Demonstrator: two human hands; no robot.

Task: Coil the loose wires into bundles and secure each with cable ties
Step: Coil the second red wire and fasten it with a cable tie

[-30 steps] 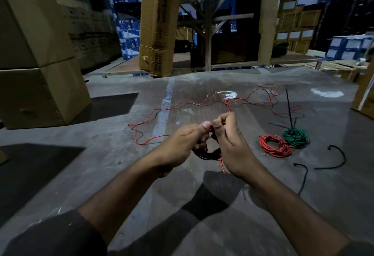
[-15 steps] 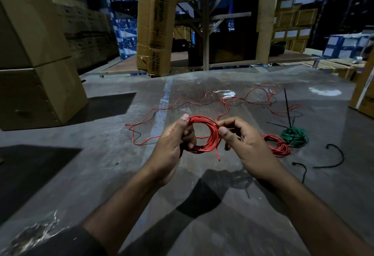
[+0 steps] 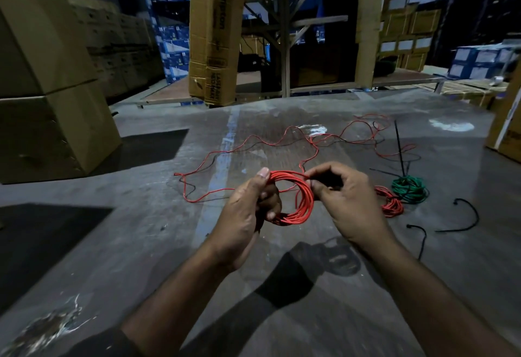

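Observation:
My left hand (image 3: 245, 215) grips a red wire coil (image 3: 303, 204) of several loops, thumb on top, held above the floor. My right hand (image 3: 342, 201) pinches the wire at the coil's upper right edge. From there the loose red wire (image 3: 253, 139) trails across the concrete floor, with a thin black wire beside it. A finished red bundle (image 3: 390, 204) and a green bundle (image 3: 408, 188) lie on the floor to the right, partly hidden by my right hand. Black cable ties (image 3: 468, 220) lie beyond them, one more (image 3: 421, 239) nearer and a straight one (image 3: 399, 148) farther back.
Stacked cardboard boxes (image 3: 48, 97) stand at the left. A tall cardboard carton (image 3: 211, 32) and metal racking (image 3: 284, 29) stand at the back on a low platform (image 3: 169, 94). Another box (image 3: 507, 122) is at the right edge.
The coil has turned up to face me, and my left thumb now rests on its top. My right hand has shifted to the coil's upper right, adding wire; the floor slack is shorter.

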